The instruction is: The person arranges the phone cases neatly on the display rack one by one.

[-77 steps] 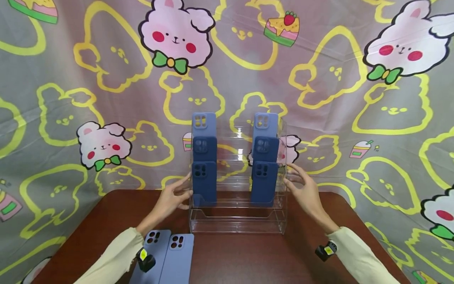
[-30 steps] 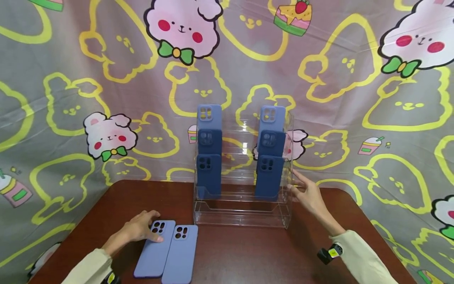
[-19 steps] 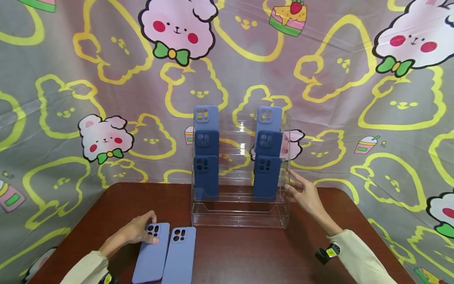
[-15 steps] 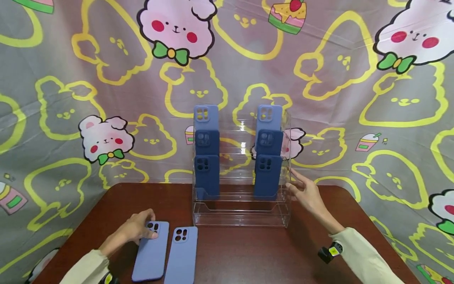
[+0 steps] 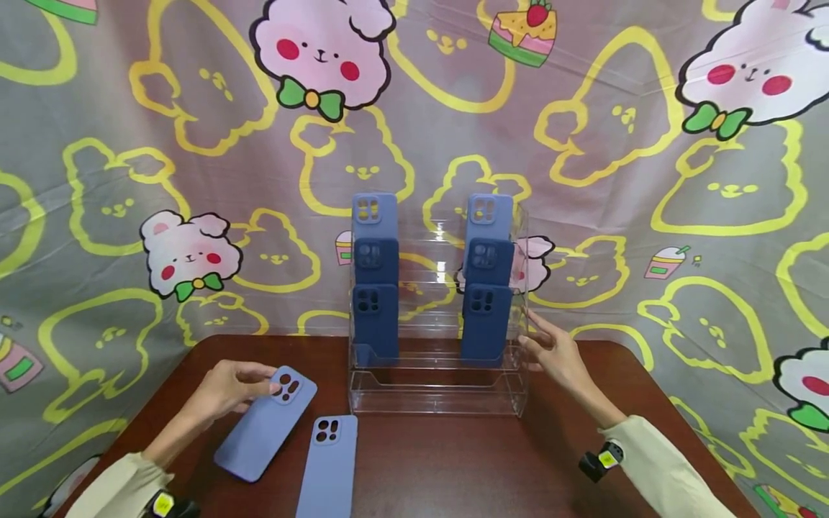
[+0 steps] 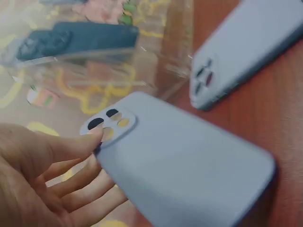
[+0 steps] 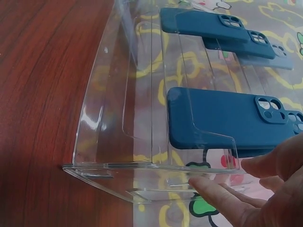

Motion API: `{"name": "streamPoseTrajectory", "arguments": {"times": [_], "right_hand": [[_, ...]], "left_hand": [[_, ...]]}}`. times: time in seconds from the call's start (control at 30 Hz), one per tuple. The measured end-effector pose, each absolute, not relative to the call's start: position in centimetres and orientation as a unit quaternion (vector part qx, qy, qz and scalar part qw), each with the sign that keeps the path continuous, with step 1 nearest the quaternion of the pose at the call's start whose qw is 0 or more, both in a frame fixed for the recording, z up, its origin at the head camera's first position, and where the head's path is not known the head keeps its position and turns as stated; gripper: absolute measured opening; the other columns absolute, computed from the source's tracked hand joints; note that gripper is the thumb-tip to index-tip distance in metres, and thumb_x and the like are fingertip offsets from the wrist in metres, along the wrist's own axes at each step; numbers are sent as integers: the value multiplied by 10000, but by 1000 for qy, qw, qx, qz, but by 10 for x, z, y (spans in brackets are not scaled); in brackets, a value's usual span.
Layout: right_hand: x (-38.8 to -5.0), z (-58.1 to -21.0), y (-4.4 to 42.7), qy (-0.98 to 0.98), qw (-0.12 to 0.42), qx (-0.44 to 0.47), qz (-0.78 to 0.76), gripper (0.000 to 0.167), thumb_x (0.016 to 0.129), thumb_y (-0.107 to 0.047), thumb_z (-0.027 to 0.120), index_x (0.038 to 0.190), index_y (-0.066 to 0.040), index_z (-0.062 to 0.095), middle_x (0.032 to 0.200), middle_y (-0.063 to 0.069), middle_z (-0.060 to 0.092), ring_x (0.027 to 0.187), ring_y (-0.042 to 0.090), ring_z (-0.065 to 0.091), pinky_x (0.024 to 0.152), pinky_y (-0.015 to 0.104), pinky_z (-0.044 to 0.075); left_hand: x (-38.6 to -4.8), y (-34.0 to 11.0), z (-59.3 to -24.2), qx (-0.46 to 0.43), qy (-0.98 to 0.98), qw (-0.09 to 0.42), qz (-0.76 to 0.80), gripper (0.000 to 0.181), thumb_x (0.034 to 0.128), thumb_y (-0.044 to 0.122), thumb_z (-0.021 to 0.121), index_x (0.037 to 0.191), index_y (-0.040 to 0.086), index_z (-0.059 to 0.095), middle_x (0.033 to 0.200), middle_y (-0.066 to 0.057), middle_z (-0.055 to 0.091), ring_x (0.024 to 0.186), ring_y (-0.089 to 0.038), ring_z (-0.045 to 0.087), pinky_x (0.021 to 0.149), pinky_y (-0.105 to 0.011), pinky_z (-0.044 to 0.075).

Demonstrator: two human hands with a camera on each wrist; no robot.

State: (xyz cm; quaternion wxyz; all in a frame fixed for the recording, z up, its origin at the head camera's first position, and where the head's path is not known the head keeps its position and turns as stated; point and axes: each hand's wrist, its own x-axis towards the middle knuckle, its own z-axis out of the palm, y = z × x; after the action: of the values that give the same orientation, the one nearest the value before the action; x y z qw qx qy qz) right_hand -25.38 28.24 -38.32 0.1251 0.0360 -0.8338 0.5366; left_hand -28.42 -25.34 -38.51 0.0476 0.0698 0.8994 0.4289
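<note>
My left hand (image 5: 227, 388) pinches a light blue phone case (image 5: 264, 428) at its camera-hole end, thumb on top. The case is tilted, and its camera end looks raised. A second light blue phone case (image 5: 328, 464) lies flat on the table to its right. My right hand (image 5: 555, 358) rests against the right side of a clear stepped display stand (image 5: 435, 399), fingers fairly straight. Dark blue phone cases (image 5: 377, 327) (image 7: 220, 118) stand in two columns on its tiers, with a light blue phone case (image 5: 385, 219) at the top of each column.
The stand's bottom front tier (image 5: 437, 388) holds no case. Brown wooden table (image 5: 453, 467) lies in front of the stand. A patterned cloth (image 5: 414, 93) hangs close behind the table.
My left hand left the stand's left side and took hold of the left light blue case, then turned and lifted its camera end. My right hand stayed at the stand.
</note>
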Motion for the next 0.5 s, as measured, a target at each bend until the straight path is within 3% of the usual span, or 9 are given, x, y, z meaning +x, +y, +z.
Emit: {"name": "streamPoseTrajectory", "arguments": {"times": [0.1,0.2,0.27,0.37,0.5], "right_hand": [[-254,-383,282,-834,125,32,537,616,1058,-27,591,1627,-50,355,1398,399,551,1179,523,650,773,441,675],[-254,-383,282,-837,129,33,531,614,1061,-35,588,1628,-46,349,1388,404,555,1180,527,648,763,438,676],[-254,-382,281,-838,128,34,530,615,1063,-40,587,1629,-52,349,1388,401,558,1192,535,637,755,426,678],[-254,-382,281,-839,127,32,528,615,1064,-43,587,1630,-56,348,1389,397,560,1203,541,628,737,397,681],[-255,-383,280,-839,121,32,530,612,1063,-34,587,1629,-65,357,1393,392,561,1202,544,629,728,379,683]], "left_hand": [[-277,-245,-371,113,922,-33,368,335,905,219,841,1143,-13,792,966,-136,798,697,-162,649,539,-255,540],[-269,-233,-360,169,934,-127,286,244,892,171,846,1078,17,817,900,-87,794,595,-125,514,472,-236,358],[-262,-225,-356,197,933,-169,251,212,881,128,848,1062,21,816,899,-75,785,584,-114,485,465,-239,328],[-256,-215,-351,227,924,-194,239,234,866,90,856,1086,26,807,956,-84,781,637,-118,569,502,-249,473],[-252,-208,-347,250,899,-205,295,267,875,53,841,1136,24,794,1015,-94,786,804,-178,732,673,-340,660]]}}
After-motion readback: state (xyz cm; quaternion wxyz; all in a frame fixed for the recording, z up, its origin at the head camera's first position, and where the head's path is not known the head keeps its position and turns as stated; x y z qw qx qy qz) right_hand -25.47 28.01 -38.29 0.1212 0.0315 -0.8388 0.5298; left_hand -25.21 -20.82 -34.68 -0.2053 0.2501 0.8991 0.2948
